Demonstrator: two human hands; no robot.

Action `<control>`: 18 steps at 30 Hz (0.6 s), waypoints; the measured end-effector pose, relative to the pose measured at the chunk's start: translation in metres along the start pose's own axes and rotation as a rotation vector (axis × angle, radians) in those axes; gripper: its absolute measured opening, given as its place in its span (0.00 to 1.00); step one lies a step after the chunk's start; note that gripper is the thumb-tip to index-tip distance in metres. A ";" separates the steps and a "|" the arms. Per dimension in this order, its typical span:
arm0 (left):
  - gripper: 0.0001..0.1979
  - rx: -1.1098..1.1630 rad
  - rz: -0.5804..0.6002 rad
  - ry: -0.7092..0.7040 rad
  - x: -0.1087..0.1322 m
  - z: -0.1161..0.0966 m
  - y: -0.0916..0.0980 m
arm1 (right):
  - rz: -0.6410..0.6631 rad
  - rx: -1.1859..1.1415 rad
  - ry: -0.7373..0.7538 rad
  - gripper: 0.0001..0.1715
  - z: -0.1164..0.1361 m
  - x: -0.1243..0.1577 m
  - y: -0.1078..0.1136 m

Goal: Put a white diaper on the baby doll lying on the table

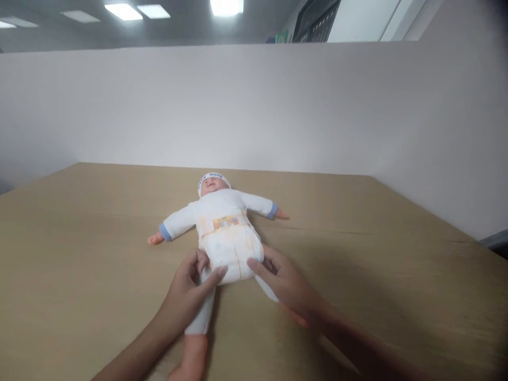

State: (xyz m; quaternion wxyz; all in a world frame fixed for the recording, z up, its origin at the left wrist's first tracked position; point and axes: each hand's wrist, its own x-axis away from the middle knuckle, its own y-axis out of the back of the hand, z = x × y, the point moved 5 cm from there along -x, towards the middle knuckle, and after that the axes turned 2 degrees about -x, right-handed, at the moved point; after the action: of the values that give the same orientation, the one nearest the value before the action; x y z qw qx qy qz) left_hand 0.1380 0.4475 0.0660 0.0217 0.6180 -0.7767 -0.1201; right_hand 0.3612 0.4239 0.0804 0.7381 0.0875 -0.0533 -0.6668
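A baby doll (pixel 220 200) lies on its back, its head towards the far side and its arms spread wide. It wears a white suit with blue cuffs and a white headband with lettering. Around its hips is a white diaper (pixel 232 248) with an orange-patterned front band and a yellow centre line. My left hand (pixel 194 280) grips the diaper's edge at the left leg opening, thumb on the front. On the opposite leg opening, my right hand (pixel 278 272) pinches the edge, thumb on top and fingers tucked behind. The doll's right-side leg is partly hidden by my right hand and forearm.
The doll rests on a wide wooden table (pixel 99 254). A pale partition wall (pixel 238 106) stands along the back and right side. Beyond its top are ceiling lights (pixel 227 7) and a dark-framed window (pixel 316 21).
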 end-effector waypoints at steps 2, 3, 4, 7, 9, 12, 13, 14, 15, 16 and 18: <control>0.27 0.024 0.002 0.019 0.000 0.003 -0.001 | 0.047 -0.079 0.007 0.26 0.004 0.001 -0.003; 0.27 0.039 -0.002 0.027 0.000 0.005 -0.001 | 0.065 -0.104 0.010 0.26 0.006 0.001 -0.004; 0.27 0.054 -0.009 0.034 0.000 0.006 -0.001 | 0.074 -0.115 0.011 0.26 0.008 0.001 -0.005; 0.28 0.089 -0.031 0.044 0.000 0.008 0.000 | 0.059 -0.101 0.001 0.24 0.010 0.001 -0.006; 0.28 0.091 -0.031 0.041 -0.001 0.008 -0.001 | 0.046 -0.108 -0.002 0.24 0.012 0.002 -0.008; 0.27 0.061 -0.030 0.021 -0.001 0.008 -0.001 | 0.041 -0.108 -0.008 0.23 0.013 0.003 -0.011; 0.26 0.045 -0.029 0.014 0.000 0.008 0.000 | 0.041 -0.083 -0.020 0.23 0.012 0.003 -0.011; 0.26 0.026 -0.030 0.007 0.000 0.008 0.000 | 0.039 -0.048 -0.035 0.23 0.010 0.004 -0.011; 0.26 0.002 -0.030 -0.001 0.000 0.008 0.001 | 0.033 -0.004 -0.048 0.23 0.009 0.004 -0.010; 0.25 -0.031 -0.030 -0.012 0.001 0.007 0.002 | 0.019 0.044 -0.056 0.23 0.007 0.004 -0.009; 0.24 -0.110 -0.027 -0.041 0.001 0.005 0.004 | -0.018 0.137 -0.056 0.24 0.005 0.004 -0.005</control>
State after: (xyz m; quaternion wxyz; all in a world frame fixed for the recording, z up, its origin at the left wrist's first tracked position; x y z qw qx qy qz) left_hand 0.1335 0.4479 0.0619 0.0381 0.6235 -0.7609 -0.1756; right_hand 0.3559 0.4190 0.0842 0.7224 0.1196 -0.1189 -0.6706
